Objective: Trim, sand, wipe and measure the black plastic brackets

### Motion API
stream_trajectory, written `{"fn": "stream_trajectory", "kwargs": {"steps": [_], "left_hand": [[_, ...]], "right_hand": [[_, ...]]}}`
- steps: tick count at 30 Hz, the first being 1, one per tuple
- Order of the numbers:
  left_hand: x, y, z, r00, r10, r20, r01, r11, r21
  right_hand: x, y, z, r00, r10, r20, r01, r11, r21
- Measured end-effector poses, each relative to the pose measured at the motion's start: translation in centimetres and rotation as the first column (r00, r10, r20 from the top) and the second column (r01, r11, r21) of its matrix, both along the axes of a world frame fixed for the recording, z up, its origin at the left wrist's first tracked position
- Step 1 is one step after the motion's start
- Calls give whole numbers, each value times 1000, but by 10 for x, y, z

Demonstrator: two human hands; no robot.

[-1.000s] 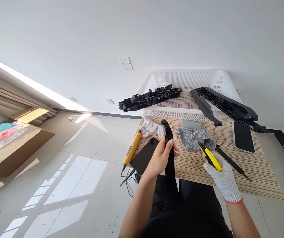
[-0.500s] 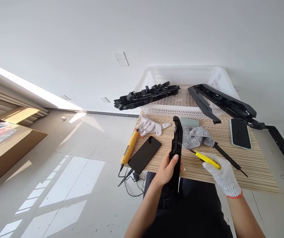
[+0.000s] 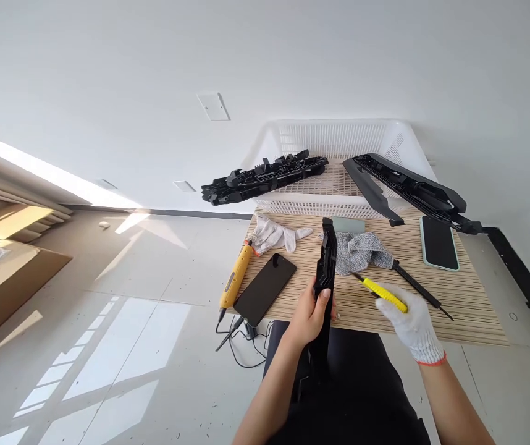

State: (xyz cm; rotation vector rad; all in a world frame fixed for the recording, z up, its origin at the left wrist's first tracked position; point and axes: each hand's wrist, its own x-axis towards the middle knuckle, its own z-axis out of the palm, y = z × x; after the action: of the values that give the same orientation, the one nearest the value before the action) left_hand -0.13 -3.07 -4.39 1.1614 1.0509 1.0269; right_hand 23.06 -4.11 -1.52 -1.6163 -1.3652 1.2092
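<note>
My left hand (image 3: pixel 310 315), bare, is closed around a long black plastic trim piece (image 3: pixel 326 259) that stands nearly upright at the table's front edge. In a white knit glove with a red cuff, my right hand (image 3: pixel 408 318) grips a yellow utility knife (image 3: pixel 385 294). The knife's dark tip points left toward the trim piece, a short gap away from it. Behind the tip lies a crumpled grey glove (image 3: pixel 362 252). A thin black tool (image 3: pixel 416 284) rests on the table just beyond my right hand.
A white plastic basket (image 3: pixel 288 204) at the table's back carries black plastic parts (image 3: pixel 269 179) on the left and more trim pieces (image 3: pixel 408 185) on the right. On the table (image 3: pixel 459 315) lie a white glove (image 3: pixel 274 235), a yellow corded tool (image 3: pixel 236 275) and two phones (image 3: pixel 265 288).
The view has shifted slightly, so the basket and table appear a little further left. Both hands keep their holds, and the knife stays close to the trim piece.
</note>
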Motion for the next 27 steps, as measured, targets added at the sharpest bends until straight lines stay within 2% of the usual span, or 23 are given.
{"fn": "stream_trajectory", "kwargs": {"steps": [1, 4, 8, 11, 15, 18, 21, 25, 27], "left_hand": [[0, 0, -1, 1000, 7, 8, -7, 1000, -23], [-2, -1, -1, 999, 11, 47, -8, 997, -80], [-6, -2, 0, 997, -8, 79, 15, 996, -89], [-7, -2, -1, 997, 8, 82, -1, 996, -86], [-8, -3, -3, 998, 32, 56, -29, 998, -55], [-7, -3, -4, 998, 56, 21, -55, 998, -19], [-7, -4, -4, 997, 73, 10, -73, 997, 1], [-6, -3, -6, 998, 62, 14, -62, 998, 31], [-6, -3, -7, 998, 61, 22, -62, 997, 41]], "right_hand": [[0, 0, 0, 1000, -9, -14, 9, 1000, 0], [0, 1, -1, 997, 71, -24, -72, 996, -60], [2, 1, -5, 998, -66, -23, 66, 998, -13], [1, 2, -5, 1000, 28, -9, -28, 999, -43], [0, 4, -1, 997, -73, -19, 73, 997, -37], [0, 5, 0, 1000, -12, 15, 14, 996, -85], [-1, 5, 0, 996, -81, 30, 82, 996, -46], [-3, 5, 2, 998, 41, 39, -39, 998, -45], [-4, 5, 2, 999, -35, 31, 36, 999, -25]]}}
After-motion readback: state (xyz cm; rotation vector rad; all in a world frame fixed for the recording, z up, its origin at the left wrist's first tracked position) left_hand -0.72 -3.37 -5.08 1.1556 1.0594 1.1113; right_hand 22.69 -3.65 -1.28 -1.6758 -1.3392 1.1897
